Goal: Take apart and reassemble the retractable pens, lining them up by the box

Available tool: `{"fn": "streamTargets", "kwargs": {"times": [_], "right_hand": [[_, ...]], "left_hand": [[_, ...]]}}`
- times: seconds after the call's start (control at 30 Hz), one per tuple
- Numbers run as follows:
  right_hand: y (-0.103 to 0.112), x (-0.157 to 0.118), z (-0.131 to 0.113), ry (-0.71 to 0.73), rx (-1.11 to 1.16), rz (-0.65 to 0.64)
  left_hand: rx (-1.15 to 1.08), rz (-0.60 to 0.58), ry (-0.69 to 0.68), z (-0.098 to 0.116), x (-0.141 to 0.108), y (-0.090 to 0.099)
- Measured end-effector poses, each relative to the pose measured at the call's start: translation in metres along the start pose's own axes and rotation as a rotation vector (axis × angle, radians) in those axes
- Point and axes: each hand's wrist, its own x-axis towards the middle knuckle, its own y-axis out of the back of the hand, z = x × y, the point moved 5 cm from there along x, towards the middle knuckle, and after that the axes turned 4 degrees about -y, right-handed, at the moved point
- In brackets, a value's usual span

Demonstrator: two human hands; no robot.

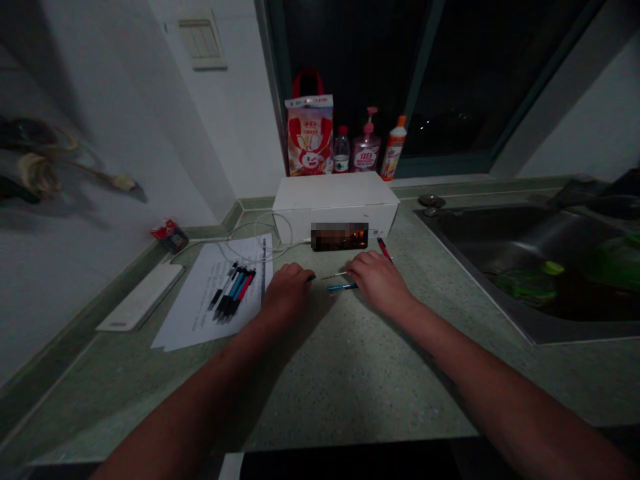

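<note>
My left hand (286, 292) is closed, and the dark tip of a pen part (311, 277) sticks out from its fingers. Between the fingers of my right hand (379, 281) is a thin pale pen refill (340, 274), its brownish end pointing left. Just below it a blue pen barrel (342, 287) lies on the counter, partly hidden by my right hand. A red and black pen (384, 249) rests beyond that hand. On the printed papers (187, 293) to the left, several pens (233, 293) lie side by side.
A phone (340, 239) with a cable leans on a white box (336, 193). Behind stand a red snack bag (310, 137), a small bottle (341, 150), a pump bottle (367, 148) and an orange-capped bottle (394, 148). The steel sink (520, 233) is right; a white flat case (143, 297) is left.
</note>
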Motion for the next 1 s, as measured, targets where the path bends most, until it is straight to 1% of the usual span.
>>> {"fn": "streamTargets", "kwargs": {"times": [0.1, 0.17, 0.23, 0.33, 0.43, 0.53, 0.67, 0.73, 0.83, 1.0], "right_hand": [[0.0, 0.001, 0.008, -0.041, 0.049, 0.021], [-0.001, 0.001, 0.007, -0.024, 0.085, 0.019], [-0.002, 0.001, 0.002, 0.007, 0.116, 0.003], [-0.002, -0.001, -0.007, 0.05, 0.163, -0.029], [0.001, -0.001, -0.01, 0.061, 0.198, -0.053], [0.003, 0.0, -0.006, 0.028, 0.184, -0.087], [0.005, 0.001, 0.0, -0.004, 0.14, -0.124], [0.004, -0.001, -0.002, 0.03, 0.149, -0.147], [0.001, -0.004, -0.008, 0.088, 0.173, -0.186], [-0.007, -0.009, -0.014, 0.121, 0.171, -0.244]], "left_hand": [[-0.07, 0.059, 0.075, -0.009, 0.0, 0.003], [-0.157, 0.103, 0.113, -0.011, -0.001, 0.003], [-0.225, 0.112, 0.105, -0.008, -0.001, 0.001], [-0.28, 0.083, 0.046, 0.0, -0.001, -0.002], [-0.301, 0.064, 0.027, 0.003, -0.001, -0.004], [-0.289, 0.059, 0.043, 0.0, 0.0, -0.004], [-0.242, 0.052, 0.111, -0.008, 0.001, -0.005], [-0.22, 0.032, 0.121, -0.01, 0.001, -0.007], [-0.197, -0.019, 0.085, -0.006, 0.0, -0.012], [-0.177, -0.084, 0.044, 0.002, -0.002, -0.014]]}}
